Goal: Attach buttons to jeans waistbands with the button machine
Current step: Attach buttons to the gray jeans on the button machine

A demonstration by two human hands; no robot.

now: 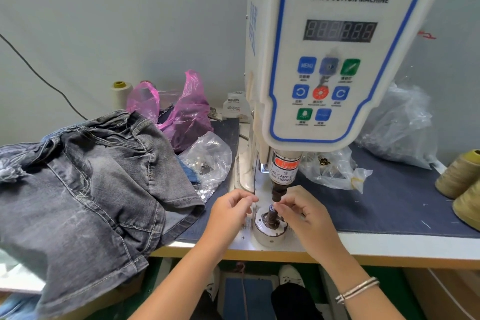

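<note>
A white servo button machine [335,54] stands on the table, its dark punch head [278,191] above a round lower die [270,221]. My right hand [304,213] pinches a small metal button part [271,207] at the top of the die post. To the left of the die, my left hand [231,209] has fingertips pinched together; I cannot tell whether it holds anything. Grey jeans [85,189] lie in a heap on the left, hanging over the table edge.
A clear bag of buttons [207,161] and a pink plastic bag [181,109] lie behind the jeans. More clear bags [335,169] sit right of the machine on a denim mat [389,202]. Thread cones [459,174] stand at the far right. A foot pedal [246,296] is under the table.
</note>
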